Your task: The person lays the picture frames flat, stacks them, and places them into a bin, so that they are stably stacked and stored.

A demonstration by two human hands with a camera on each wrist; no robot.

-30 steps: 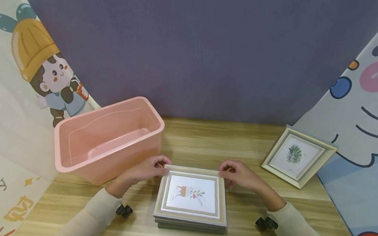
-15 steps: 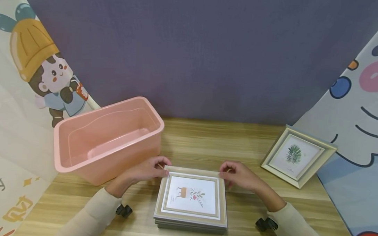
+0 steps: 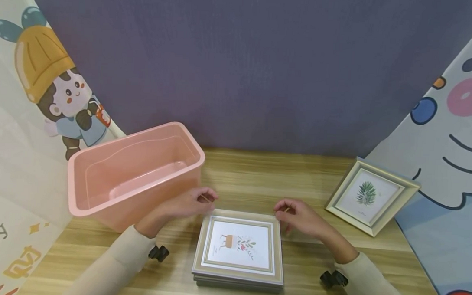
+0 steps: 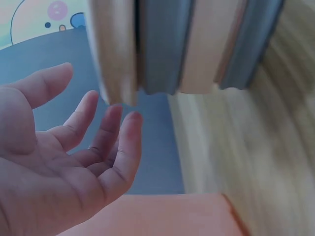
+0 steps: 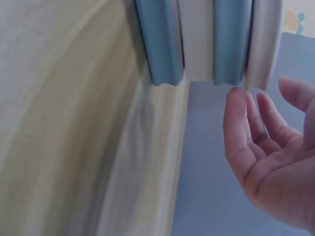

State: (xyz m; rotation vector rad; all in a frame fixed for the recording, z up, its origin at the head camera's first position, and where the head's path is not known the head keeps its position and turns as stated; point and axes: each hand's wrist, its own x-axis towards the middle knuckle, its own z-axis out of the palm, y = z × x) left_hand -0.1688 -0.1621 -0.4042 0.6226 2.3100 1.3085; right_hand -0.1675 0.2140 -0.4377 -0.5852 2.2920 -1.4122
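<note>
A stack of several picture frames [image 3: 237, 275] lies flat on the table, the topmost frame [image 3: 239, 215] showing a print of a plant in an orange pot. At its far left corner, my left hand [image 3: 189, 203] is held with fingers loosely bent, the thumb free. In the left wrist view those fingertips [image 4: 132, 120] are just beyond the edges of the stack, holding nothing. My right hand [image 3: 301, 218] is at the far right corner, thumb overlapping it in the head view. The right wrist view has its index fingertip [image 5: 236, 93] right at the stack's edge and its thumb apart.
A pink plastic bin [image 3: 128, 211] with nothing inside stands at the back left, just behind my left forearm. Toward the right edge of the wooden table [image 3: 258, 178], another picture frame [image 3: 366, 195] with a green leaf print stands tilted back. A dark wall rises behind.
My left hand has come off the stack's corner, moving slightly up and away. The right hand stays nearly in place, its grip on the corner loosened. The stack has not moved.
</note>
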